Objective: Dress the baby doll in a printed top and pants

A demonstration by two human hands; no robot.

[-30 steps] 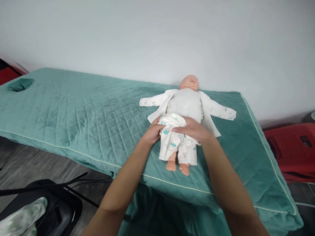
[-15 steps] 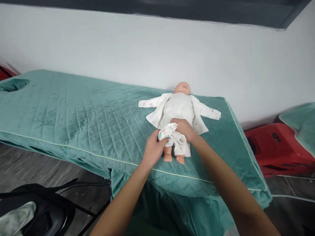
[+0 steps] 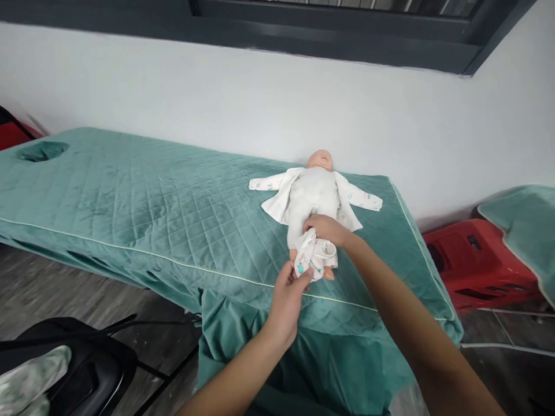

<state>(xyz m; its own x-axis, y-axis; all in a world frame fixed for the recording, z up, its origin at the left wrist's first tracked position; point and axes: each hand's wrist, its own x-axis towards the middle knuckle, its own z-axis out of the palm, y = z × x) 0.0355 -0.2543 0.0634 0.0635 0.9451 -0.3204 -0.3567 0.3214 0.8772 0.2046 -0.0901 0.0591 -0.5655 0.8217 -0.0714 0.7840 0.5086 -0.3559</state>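
A baby doll (image 3: 315, 193) lies on its back on a green quilted bed (image 3: 165, 202), head toward the wall. An open white printed jacket (image 3: 277, 199) is spread under its torso. White printed trousers (image 3: 313, 258) are bunched down at the doll's lower legs. My left hand (image 3: 289, 294) is closed on the trousers' lower left part near the feet. My right hand (image 3: 326, 230) grips the trousers' waistband at the doll's thighs. One foot of the doll shows beside the bunched cloth.
The bed's front edge runs just below my hands, with the cover hanging down. A red plastic piece (image 3: 474, 263) stands on the floor at the right under another green cover (image 3: 526, 231). A black chair (image 3: 82, 361) with patterned cloth sits at the lower left.
Both hands have drawn the trousers down from the doll's waist to its lower legs. The view has pulled back, showing a dark window frame above the wall.
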